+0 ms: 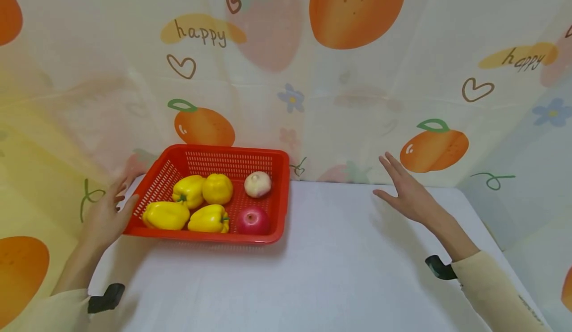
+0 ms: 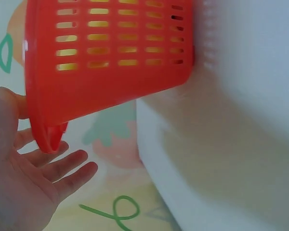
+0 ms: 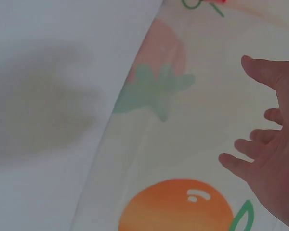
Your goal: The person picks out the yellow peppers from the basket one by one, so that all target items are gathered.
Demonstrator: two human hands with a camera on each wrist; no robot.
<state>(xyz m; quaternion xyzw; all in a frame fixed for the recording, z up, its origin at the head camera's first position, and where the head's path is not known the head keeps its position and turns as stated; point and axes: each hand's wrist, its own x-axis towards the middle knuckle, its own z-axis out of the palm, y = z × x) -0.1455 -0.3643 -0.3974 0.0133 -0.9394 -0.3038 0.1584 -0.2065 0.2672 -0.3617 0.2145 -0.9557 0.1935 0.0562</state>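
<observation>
A red plastic basket [image 1: 286, 193] with slotted sides stands on the white table. Inside it lie several yellow bell peppers [image 1: 166, 216], a whitish garlic bulb [image 1: 257, 184] and a round pinkish-red apple [image 1: 252, 220]. My left hand [image 1: 105, 218] is at the basket's left end. In the left wrist view, that hand's thumb is right at the rim [image 2: 33, 96] and its other fingers spread loosely beyond the rim's corner. Off to the right, my right hand [image 1: 408, 195] hangs above the table, fingers extended, thumb apart, holding nothing.
The white-covered table [image 1: 330, 272] reaches back to a printed cloth [image 1: 348, 99] with fruit and lettering, which hangs behind and along both sides. A dark band [image 1: 440, 267] sits at the right wrist, another [image 1: 106, 298] at the left.
</observation>
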